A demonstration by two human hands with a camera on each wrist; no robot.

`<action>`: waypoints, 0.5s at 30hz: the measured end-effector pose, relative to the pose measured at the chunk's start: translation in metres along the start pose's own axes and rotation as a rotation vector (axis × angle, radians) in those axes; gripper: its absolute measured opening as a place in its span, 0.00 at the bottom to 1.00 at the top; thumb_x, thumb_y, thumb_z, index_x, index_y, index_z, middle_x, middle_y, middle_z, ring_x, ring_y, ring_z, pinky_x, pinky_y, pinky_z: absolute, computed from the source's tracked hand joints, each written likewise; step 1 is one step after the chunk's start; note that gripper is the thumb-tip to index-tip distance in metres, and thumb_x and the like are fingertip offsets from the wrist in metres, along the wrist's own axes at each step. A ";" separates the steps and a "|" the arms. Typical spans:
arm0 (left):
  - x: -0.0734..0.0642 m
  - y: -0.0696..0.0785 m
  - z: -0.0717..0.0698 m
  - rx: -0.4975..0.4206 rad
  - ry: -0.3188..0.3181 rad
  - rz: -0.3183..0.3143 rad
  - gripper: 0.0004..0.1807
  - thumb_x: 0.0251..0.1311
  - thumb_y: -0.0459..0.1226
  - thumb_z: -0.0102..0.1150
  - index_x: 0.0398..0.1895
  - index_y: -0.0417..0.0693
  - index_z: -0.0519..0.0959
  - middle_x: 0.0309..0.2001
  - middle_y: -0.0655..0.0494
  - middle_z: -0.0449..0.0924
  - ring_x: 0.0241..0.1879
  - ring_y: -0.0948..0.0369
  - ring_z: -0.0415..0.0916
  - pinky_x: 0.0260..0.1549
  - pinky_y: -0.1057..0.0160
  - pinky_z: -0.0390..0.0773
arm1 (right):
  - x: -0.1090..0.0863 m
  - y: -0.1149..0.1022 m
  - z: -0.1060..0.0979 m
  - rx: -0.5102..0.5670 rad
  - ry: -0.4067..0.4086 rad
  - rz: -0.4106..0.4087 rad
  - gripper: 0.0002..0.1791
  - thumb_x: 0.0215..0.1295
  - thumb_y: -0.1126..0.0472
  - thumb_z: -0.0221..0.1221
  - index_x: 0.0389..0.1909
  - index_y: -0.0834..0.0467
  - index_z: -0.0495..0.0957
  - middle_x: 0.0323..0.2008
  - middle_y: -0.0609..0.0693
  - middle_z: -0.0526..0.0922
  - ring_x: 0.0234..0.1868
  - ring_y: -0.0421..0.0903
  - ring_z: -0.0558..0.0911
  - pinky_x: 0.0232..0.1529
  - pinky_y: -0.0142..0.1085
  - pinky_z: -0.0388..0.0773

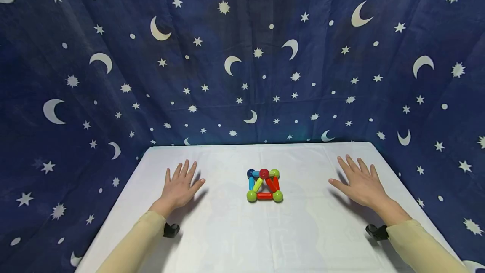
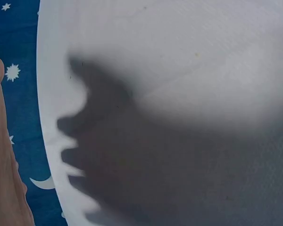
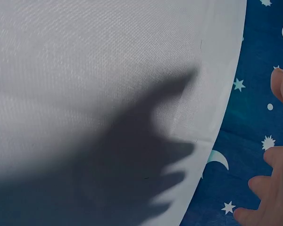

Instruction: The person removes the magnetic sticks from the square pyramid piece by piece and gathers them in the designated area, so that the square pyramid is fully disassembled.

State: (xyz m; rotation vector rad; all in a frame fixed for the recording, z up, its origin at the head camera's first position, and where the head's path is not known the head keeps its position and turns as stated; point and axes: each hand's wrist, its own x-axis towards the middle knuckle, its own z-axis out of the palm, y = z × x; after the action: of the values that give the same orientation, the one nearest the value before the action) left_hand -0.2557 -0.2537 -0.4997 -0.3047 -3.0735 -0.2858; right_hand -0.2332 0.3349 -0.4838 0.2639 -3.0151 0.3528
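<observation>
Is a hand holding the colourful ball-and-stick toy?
No, the ball-and-stick toy sits on the white tablecloth between the left hand and the right hand, with a gap on each side.

Balls (image 1: pixel 264 174) & rods (image 1: pixel 264 196) look like smooth, glossy plas. Table cover (image 1: pixel 295 235): matt cloth w/ fine weave. Backdrop (image 1: pixel 242 77): matt fabric, sl. creased.

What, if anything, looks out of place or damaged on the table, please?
Nothing stands out: the ball-and-rod model sits joined together on the white table, between the left hand and right hand.
</observation>
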 end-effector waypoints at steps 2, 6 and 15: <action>0.001 0.002 -0.002 0.002 0.001 0.002 0.49 0.71 0.71 0.30 0.83 0.51 0.48 0.81 0.40 0.41 0.79 0.38 0.39 0.69 0.30 0.30 | 0.001 -0.001 0.001 -0.002 0.006 -0.001 0.56 0.67 0.24 0.49 0.81 0.60 0.50 0.78 0.70 0.49 0.74 0.79 0.45 0.66 0.74 0.29; 0.002 0.006 -0.004 -0.007 0.004 0.004 0.48 0.71 0.71 0.31 0.83 0.51 0.47 0.81 0.40 0.41 0.79 0.39 0.38 0.69 0.30 0.29 | 0.002 -0.005 0.002 -0.002 0.011 -0.008 0.56 0.67 0.23 0.49 0.81 0.60 0.50 0.78 0.70 0.50 0.74 0.78 0.46 0.66 0.74 0.30; 0.002 0.015 -0.003 -0.063 0.012 0.011 0.46 0.73 0.67 0.35 0.83 0.49 0.48 0.81 0.39 0.42 0.79 0.38 0.38 0.69 0.30 0.28 | 0.005 -0.016 0.005 0.006 0.021 -0.038 0.56 0.67 0.23 0.49 0.81 0.59 0.50 0.78 0.68 0.50 0.75 0.76 0.46 0.68 0.72 0.30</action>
State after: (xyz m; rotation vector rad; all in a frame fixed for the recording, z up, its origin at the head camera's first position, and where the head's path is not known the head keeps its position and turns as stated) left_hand -0.2545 -0.2395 -0.4943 -0.3213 -3.0546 -0.3827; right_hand -0.2358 0.3172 -0.4845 0.3155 -2.9848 0.3589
